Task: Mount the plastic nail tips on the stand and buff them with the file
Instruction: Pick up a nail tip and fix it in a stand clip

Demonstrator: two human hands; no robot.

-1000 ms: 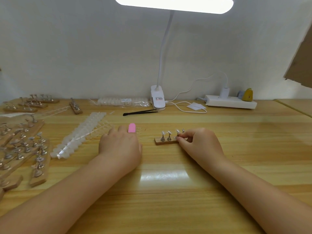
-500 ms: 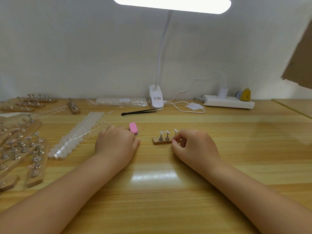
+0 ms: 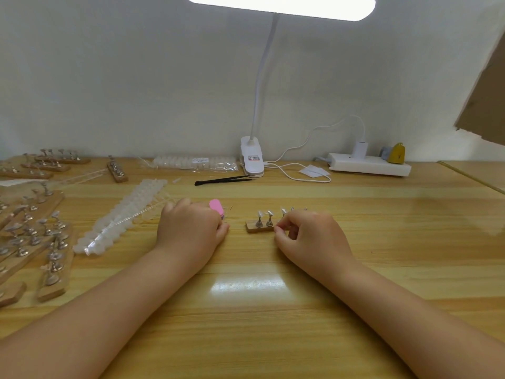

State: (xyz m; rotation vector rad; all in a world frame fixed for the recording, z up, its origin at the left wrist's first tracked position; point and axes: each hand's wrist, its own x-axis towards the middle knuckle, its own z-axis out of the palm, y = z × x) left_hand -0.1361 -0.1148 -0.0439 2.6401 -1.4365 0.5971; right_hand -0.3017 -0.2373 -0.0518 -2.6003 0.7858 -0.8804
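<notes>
**Desk:** What does the frame show?

**Photographer:** A person's two hands low on a wooden bench (image 3: 382,242) under a clip-on lamp (image 3: 252,157). The right hand (image 3: 308,236) is curled at the right end of a small wooden stand (image 3: 258,227), fingers (image 3: 281,224) pinched at its near edge or at one of the pegs; which of the two is hidden behind the knuckles. The left hand (image 3: 191,228) is closed around a pink file (image 3: 216,207), whose tip pokes out above the knuckles.

**Desk:** And the nail tips?

**Photographer:** Pale tips sit on the pegs (image 3: 264,218) of that stand, two in plain view and more half covered by the right hand. A long strip of unmounted tips (image 3: 123,217) lies just left of the left hand, and a bagged strip (image 3: 191,162) lies against the wall.

**Desk:** Which step does it look like?

**Photographer:** Seating or steadying, judging by the grip, with buffing not yet begun. To do it well, the right hand likely needs to pin the stand flat so that it cannot skate on the glossy bench, and each tip should sit square on its peg. The file would then come in light and flat, since a hard stroke could flick a tip off.

**Desk:** Anything else?

**Photographer:** Spare stands (image 3: 35,242) crowd the left side, and black tweezers (image 3: 222,180) lie behind.
</notes>
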